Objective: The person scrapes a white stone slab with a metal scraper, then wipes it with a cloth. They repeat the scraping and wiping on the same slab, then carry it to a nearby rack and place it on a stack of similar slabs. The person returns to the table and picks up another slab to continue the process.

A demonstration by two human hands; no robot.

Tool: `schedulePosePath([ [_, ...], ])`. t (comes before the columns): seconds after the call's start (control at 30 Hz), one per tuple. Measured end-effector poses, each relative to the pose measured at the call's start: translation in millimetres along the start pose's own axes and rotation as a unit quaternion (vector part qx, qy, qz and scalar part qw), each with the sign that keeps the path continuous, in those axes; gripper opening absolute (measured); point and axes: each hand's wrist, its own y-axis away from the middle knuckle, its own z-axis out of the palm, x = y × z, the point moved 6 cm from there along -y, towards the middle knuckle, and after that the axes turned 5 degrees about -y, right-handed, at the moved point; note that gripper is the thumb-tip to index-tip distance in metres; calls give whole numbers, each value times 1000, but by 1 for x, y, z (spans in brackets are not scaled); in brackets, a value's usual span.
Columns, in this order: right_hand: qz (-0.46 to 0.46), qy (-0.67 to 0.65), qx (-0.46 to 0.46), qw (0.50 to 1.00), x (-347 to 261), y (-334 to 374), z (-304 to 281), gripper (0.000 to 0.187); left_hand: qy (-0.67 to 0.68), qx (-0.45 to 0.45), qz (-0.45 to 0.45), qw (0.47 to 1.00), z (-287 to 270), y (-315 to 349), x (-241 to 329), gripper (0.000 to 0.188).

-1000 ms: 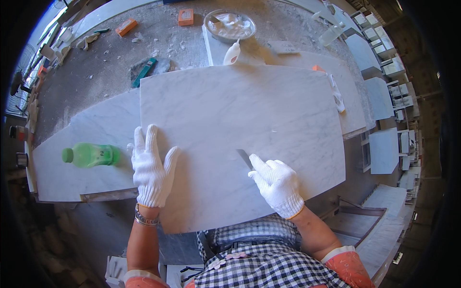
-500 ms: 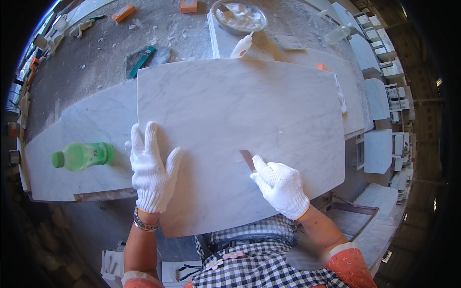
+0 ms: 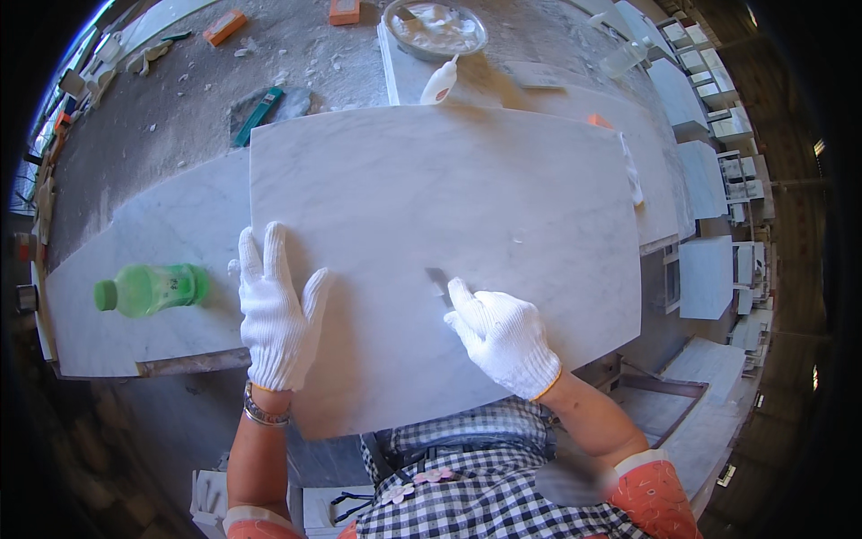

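Observation:
A white marble slab with faint grey veins lies flat in front of me, its near edge close to my checked apron. My left hand, in a white knitted glove, rests on the slab's left edge with fingers spread. In my right hand, gloved the same way, is a scraper blade, its flat metal tip pointing up and left against the slab's surface. Fingers hide the rest of the tool. A tiny pale speck lies on the stone to the right of the blade.
Left of the slab, a green bottle lies on its side on another marble piece. Beyond the far edge are a white squeeze bottle, a bowl of white paste, a green tool and orange blocks. Stone blocks stand at right.
My right hand has slid the scraper a little to the left and slightly away from me, and the blade's tilt has changed. My left hand stays spread at the slab's edge.

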Motion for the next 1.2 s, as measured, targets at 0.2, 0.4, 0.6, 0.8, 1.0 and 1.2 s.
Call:
schedulePosePath([
  [0.2,51,-11,-30,998,1,3,2,38,-11,-6,-3,1000,2,0,-2,73],
  [0.4,9,-44,31,999,7,11,0,37,-12,-13,-11,1000,-1,-1,1,73],
  [0.6,147,-198,145,958,76,68,-34,40,-222,-3,50,974,8,3,27,76],
  [0.8,163,-229,175,944,90,79,-37,40,113,-139,310,934,31,70,172,78],
  [1.0,171,-230,159,945,95,91,-46,41,221,-160,414,869,31,88,211,69],
  [1.2,54,-87,82,991,73,74,-26,38,-76,-32,181,980,10,23,91,75],
])
